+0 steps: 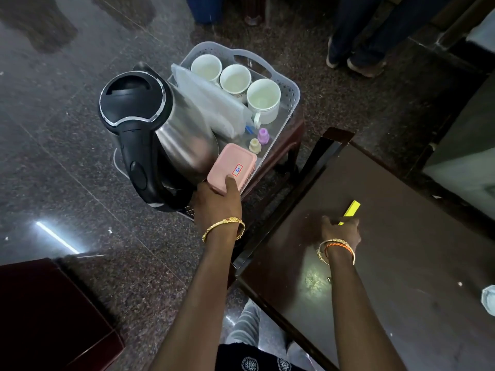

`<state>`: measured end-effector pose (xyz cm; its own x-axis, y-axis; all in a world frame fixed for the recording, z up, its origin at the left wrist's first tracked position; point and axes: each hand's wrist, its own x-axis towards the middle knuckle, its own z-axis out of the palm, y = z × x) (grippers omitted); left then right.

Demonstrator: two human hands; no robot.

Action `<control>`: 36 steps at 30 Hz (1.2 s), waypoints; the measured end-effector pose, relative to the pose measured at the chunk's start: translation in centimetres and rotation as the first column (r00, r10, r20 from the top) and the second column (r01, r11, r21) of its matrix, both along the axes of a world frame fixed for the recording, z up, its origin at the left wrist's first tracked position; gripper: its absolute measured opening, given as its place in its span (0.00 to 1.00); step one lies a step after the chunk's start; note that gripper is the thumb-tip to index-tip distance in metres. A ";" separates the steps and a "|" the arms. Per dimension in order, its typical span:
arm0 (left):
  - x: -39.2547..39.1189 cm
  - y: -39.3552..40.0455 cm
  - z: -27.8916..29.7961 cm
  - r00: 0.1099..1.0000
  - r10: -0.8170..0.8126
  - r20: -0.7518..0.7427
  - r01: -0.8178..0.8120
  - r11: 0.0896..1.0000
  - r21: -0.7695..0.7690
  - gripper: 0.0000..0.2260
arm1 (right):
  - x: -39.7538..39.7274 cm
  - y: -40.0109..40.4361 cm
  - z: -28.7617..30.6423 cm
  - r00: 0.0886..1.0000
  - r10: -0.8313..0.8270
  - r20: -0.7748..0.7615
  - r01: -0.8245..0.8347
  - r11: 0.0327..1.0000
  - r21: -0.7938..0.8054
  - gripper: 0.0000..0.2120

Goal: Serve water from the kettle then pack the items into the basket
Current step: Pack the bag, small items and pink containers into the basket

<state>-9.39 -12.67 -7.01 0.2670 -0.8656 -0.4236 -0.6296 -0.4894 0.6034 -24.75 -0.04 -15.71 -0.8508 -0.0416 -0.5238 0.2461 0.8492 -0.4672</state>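
Observation:
A grey perforated basket [290, 96] stands on a low stool. Inside it are a steel kettle [150, 124] with a black lid and handle, three white cups [263, 99] in a row, a translucent plastic pouch [211, 103], and two small bottles, one purple [263, 135] and one cream [255, 145]. My left hand [217, 202] grips a pink lidded box [231, 167] over the basket's near corner, beside the kettle. On the dark table [401, 250] to the right, my right hand [340, 228] closes on a thin yellow stick [349, 211].
A dark red stool [284, 145] carries the basket. Another dark red surface [45, 317] sits at the lower left. People's legs and shoes [359, 60] stand behind the basket. A pale object [488, 299] lies at the table's right edge. The floor is speckled stone.

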 end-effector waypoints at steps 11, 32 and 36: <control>-2.2 3.9 2.9 0.966 -0.249 -0.066 0.176 0.825 -0.538 0.11 | -0.5 2.3 -1.9 0.994 -0.094 -0.057 0.098 0.993 0.068 0.22; -0.8 0.8 2.9 0.838 -0.513 0.186 0.541 0.737 -0.404 0.19 | 2.2 -12.5 14.6 0.668 0.546 -0.506 -0.740 0.558 -0.375 0.06; -0.2 0.3 1.9 0.762 -0.596 0.252 0.647 0.697 -0.309 0.20 | 2.9 -15.9 12.9 0.458 0.782 -0.422 -0.889 0.413 -0.199 0.10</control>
